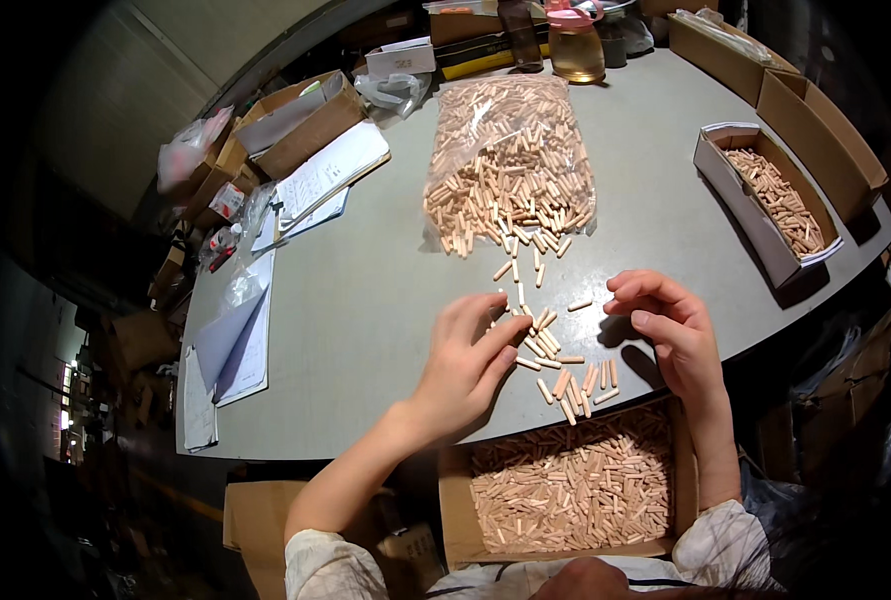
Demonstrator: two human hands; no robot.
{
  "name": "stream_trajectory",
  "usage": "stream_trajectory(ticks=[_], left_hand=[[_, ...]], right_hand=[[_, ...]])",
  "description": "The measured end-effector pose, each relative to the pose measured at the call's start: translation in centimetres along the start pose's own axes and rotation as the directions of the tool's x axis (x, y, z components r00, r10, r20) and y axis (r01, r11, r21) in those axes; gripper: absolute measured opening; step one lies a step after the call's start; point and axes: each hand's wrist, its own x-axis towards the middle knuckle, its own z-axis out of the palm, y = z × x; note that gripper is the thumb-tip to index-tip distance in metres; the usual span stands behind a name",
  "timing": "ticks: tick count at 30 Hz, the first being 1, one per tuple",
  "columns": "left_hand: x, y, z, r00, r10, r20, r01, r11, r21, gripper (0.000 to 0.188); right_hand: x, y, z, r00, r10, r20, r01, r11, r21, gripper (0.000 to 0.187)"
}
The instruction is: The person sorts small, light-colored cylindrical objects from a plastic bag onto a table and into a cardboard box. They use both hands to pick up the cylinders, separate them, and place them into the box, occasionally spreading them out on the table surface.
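Small wooden dowels [548,341] lie scattered on the grey table [355,300] between my hands. My left hand [461,352] hovers at the left side of these dowels, fingers curved and apart, with nothing visible in its grasp. On the other side, my right hand [673,330] is raised with loosely bent, parted fingers and appears to hold nothing. A single dowel [579,305] lies between the two hands. Beyond them, a clear plastic bag [505,120] full of dowels spills some from its near end. Below the table edge sits a cardboard box [457,510] filled with dowels.
A white-sided box [733,190] of dowels stands at the right, beside an open brown box [825,140]. Papers [245,345] and a notebook [330,175] lie along the left edge. A pink-lidded jar [577,52] of liquid and a dark bottle [520,35] stand at the back.
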Motion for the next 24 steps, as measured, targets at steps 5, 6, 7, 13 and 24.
stream_trajectory(ticks=[5, 6, 7, 13, 24], left_hand=[[1.4, -1.2, 0.2, 0.987, -0.056, -0.153, 0.064, 0.997, 0.049, 0.019], [1.8, -1.4, 0.2, 0.985, -0.063, -0.161, 0.075, 0.995, 0.07, 0.018], [2.2, -1.6, 0.2, 0.983, -0.07, -0.17, 0.086, 0.992, 0.09, 0.017], [3.7, -1.3, 0.2, 0.994, -0.069, -0.086, 0.085, 0.976, 0.203, 0.024], [3.8, -0.9, -0.2, 0.967, -0.254, -0.013, 0.215, 0.843, -0.493, 0.018]], right_hand=[[0.0, 0.1, -0.1, 1.0, -0.006, -0.006, 0.006, 1.0, -0.003, 0.027], [0.0, 0.2, 0.0, 1.0, -0.008, -0.004, 0.008, 1.0, -0.004, 0.027], [0.1, 0.2, 0.1, 1.0, -0.009, -0.002, 0.009, 1.0, -0.004, 0.027], [0.2, 0.1, -0.1, 1.0, -0.004, 0.017, 0.004, 1.0, -0.009, 0.025], [0.7, 0.3, 2.8, 0.982, -0.17, 0.077, 0.182, 0.784, -0.594, 0.022]])
